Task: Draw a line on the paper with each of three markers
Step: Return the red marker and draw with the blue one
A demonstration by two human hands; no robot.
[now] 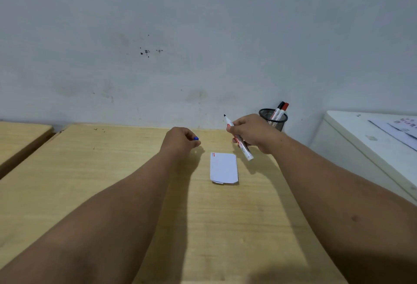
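Markers first, going left to right: your left hand (180, 140) is curled nearly closed around a blue cap (196, 138), only its end poking out past your fingertips. Just right of and below those fingers, the paper (223, 168) lies flat on the wooden desk (90, 170). Your right hand (253, 133) pinches the uncapped marker (239, 140), tip up and away from you. Behind those fingers, two more markers (279, 110) stand in a mesh cup (274, 122).
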